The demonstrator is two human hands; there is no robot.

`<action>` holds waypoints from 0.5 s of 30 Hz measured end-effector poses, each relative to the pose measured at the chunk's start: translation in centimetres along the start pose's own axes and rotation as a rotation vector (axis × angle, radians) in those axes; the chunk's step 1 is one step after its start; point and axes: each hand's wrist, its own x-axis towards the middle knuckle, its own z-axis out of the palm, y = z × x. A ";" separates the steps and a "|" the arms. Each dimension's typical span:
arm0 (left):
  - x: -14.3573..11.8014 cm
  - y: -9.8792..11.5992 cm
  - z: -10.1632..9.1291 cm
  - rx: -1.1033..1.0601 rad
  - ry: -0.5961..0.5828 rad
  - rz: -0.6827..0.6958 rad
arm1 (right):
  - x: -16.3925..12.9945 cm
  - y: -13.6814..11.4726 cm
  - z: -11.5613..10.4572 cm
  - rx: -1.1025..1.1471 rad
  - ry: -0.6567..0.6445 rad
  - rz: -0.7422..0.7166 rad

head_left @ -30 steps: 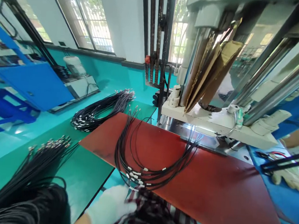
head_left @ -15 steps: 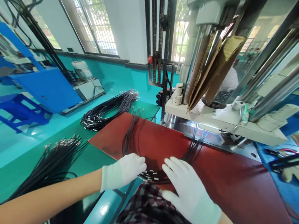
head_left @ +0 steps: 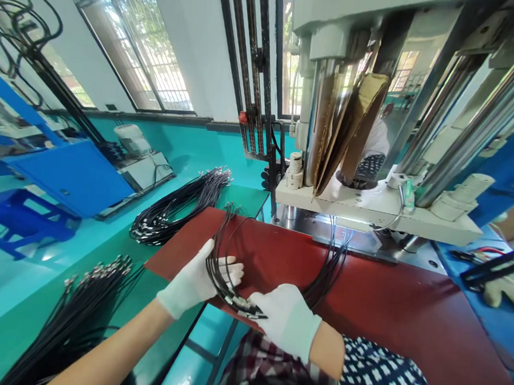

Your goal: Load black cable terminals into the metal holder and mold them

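Cable loop: a bundle of thin black cables [head_left: 222,272] lies curved on the red mat [head_left: 385,307], its bend at the near edge, both runs leading away toward the press [head_left: 370,206].
Left hand [head_left: 198,279]: gloved, fingers flat and extended, under the left run of the loop, touching it.
Right hand [head_left: 286,317]: gloved, curled over the bend where the white-sleeved ends gather; grip closed on the bundle.
Nearer hand: both in contact; right sits at the bend.
Long axis: runs from the near edge toward the press.
Surroundings: a second bundle [head_left: 177,204] and a third bundle [head_left: 86,298] lie on the green surface [head_left: 152,302], well apart to the left.
Obstruction: press platen overhangs the far cable ends.
Other person: a gloved hand [head_left: 508,289] at far right.
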 end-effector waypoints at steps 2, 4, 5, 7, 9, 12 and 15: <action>1.6 -0.1 1.0 -0.135 -0.146 -0.035 | 0.0 0.2 0.3 0.031 -0.030 -0.006; 2.1 0.1 2.1 -0.260 -0.262 0.069 | -0.6 0.7 -0.3 0.120 0.053 0.022; 1.9 0.2 2.6 -0.260 -0.291 0.160 | -1.1 1.1 -1.0 0.188 0.125 0.047; 0.4 0.4 3.7 -0.110 -0.279 0.333 | -2.6 2.0 -3.0 0.392 0.260 0.107; -2.2 0.4 5.0 0.104 -0.254 0.440 | -4.2 2.6 -5.3 0.656 0.319 0.125; -6.9 0.6 7.9 0.476 -0.321 0.464 | -6.5 2.5 -8.6 0.913 0.334 -0.006; -10.5 1.0 12.1 0.930 -0.561 0.434 | -9.1 1.2 -11.5 1.014 0.393 -0.231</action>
